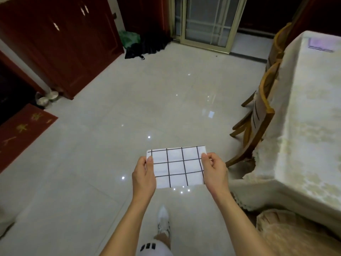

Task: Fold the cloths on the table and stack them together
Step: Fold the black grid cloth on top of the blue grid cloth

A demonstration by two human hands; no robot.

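Note:
A white cloth with a black grid pattern (177, 167) hangs folded into a small rectangle in front of me, above the tiled floor. My left hand (144, 175) pinches its left edge near the top, thumb on the front. Its right edge is pinched the same way by my right hand (215, 169). The table (311, 126), covered with a cream patterned tablecloth, stands off to my right. A folded purple cloth (321, 44) lies on its far end.
Wooden chairs (258, 115) are tucked against the table's left side, one with a grid cloth draped over its back. Red cabinets (60, 45) and a red mat (22, 132) are on the left. A glass door (208, 21) is ahead. Dark bags lie by it.

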